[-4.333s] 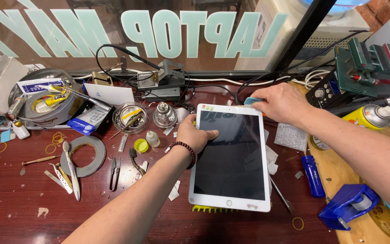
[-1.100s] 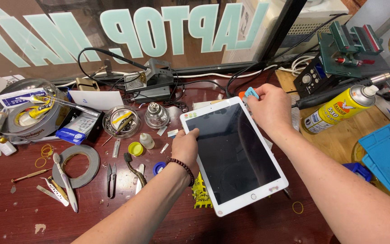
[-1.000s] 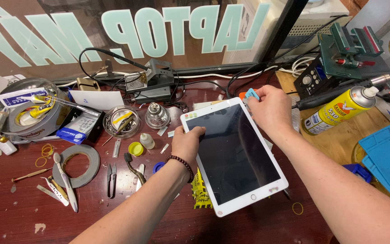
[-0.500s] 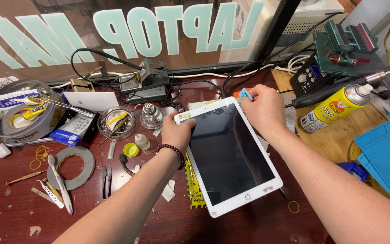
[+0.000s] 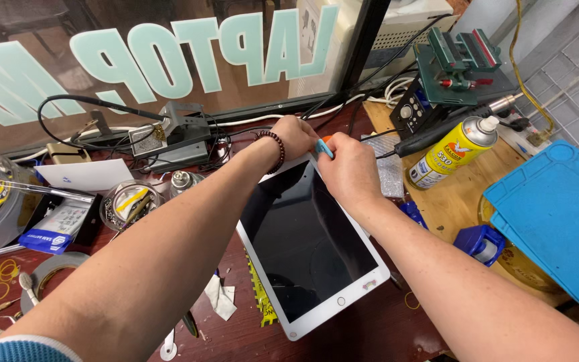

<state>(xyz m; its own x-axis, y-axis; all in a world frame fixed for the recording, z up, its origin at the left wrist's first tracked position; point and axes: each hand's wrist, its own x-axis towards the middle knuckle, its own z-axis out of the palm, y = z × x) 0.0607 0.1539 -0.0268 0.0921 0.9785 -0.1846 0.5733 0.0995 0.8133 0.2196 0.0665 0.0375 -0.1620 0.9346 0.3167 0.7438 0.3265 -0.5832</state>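
Right hand point(image 5: 348, 175) pinches small blue pick point(image 5: 324, 148) at tablet's top edge, frame centre. Left hand point(image 5: 294, 136) curled over same far corner, fingers pressing down. White tablet point(image 5: 309, 245) lies tilted on dark red bench point(image 5: 68, 315), dark screen up. Yellow spray can point(image 5: 454, 152) upper right; blue mat point(image 5: 557, 214) right edge.

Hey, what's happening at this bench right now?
A person is working on a white tablet that lies on a cluttered dark red workbench. Both hands meet at its far top edge: the left hand steadies the corner, and the right hand pinches a small blue pick at that edge. The screen is dark. A yellow spray can and a blue mat lie to the right.
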